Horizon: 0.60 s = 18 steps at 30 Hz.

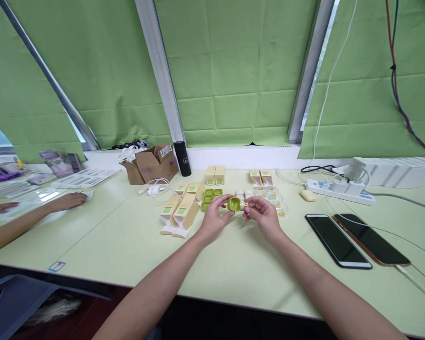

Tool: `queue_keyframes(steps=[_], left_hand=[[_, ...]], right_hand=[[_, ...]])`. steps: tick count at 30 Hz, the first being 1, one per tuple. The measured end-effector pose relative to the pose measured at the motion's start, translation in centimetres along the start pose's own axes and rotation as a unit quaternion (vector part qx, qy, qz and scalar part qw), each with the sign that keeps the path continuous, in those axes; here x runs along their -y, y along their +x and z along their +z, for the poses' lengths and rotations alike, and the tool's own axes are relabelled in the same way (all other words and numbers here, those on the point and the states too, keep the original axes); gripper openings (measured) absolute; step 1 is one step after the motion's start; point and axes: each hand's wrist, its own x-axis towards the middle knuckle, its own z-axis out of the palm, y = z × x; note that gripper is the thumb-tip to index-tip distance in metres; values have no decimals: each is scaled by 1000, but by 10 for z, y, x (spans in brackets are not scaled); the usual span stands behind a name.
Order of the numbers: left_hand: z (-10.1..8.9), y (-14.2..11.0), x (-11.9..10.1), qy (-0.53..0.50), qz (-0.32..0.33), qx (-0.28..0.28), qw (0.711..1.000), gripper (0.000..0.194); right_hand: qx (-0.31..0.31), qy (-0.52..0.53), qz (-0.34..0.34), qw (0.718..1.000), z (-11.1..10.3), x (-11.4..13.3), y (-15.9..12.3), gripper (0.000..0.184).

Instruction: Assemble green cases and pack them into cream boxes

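A small olive-green square cup (234, 204) is held up over the table between my two hands. The fingers and thumb of my left hand (213, 218) pinch its left side. My right hand (265, 218) is closed at its right edge, where a small pale yellow part (245, 205) shows between the fingertips; whether that part is joined to the cup is unclear. Just behind my left hand lie green square cups (207, 197) set close together. Clear round-edged trays with yellow spots (279, 206) lie behind my right hand, near small white pieces (248, 193).
Open cream boxes with green squares (186, 211) lie left of my hands; more cream boxes (215, 175) stand behind. Farther out are a cardboard box (156, 165), a black bottle (182, 159), a power strip (340, 191) and two phones (338, 241). Another person's hand (69, 200) rests at left.
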Motion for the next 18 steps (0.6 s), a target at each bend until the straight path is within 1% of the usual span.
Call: queue_keyframes(steps=[2,5,7,10,12,14,16,18], left_hand=[[1,-1,-2,-2,7,1,1000,52],[1,-3,-8,-12,13,7,1000,52],[2,-4,-11,-14,18,13,1000,52],[2,-5,-14,-12,28,21,999,52],[2,-6,-16,-9,35,24,999,53],[2,-7,-16,-4,39,26,999,53],[2,-7,-16,1,43,28,999,53],[2,-8,-16,5,47,30,998,53]], right_hand=[[-1,-30,-29,999,2,0,-2,42],[-14,-111,-76,991,3,0,-6,29],[-25,-178,-121,976,3,1,-9,20],[-28,-256,-204,945,3,2,-13,12],[-19,-289,-257,922,2,2,-14,11],[-8,-317,-297,901,2,1,-14,15],[2,-335,-325,884,2,0,-13,19],[4,-343,-339,876,2,0,-13,20]])
